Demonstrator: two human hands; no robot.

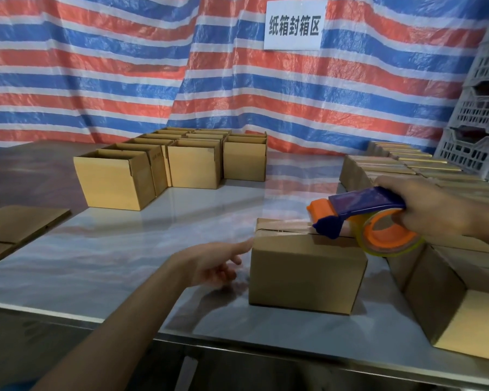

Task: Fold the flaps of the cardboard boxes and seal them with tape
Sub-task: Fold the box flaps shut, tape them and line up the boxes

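Right hand (432, 204) grips tape dispenser (378, 221) on box (305, 272) seam; left hand (215, 263) open, fingertip bracing the box's left edge. Risk: box slides, tape skews off seam.

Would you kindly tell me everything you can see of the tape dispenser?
The tape dispenser is blue plastic with an orange front piece and orange hub, carrying a clear, yellowish tape roll. The right hand grips its rear. It tilts nose-down, its front tip on the top seam of the closed box, where a strip of tape lies.
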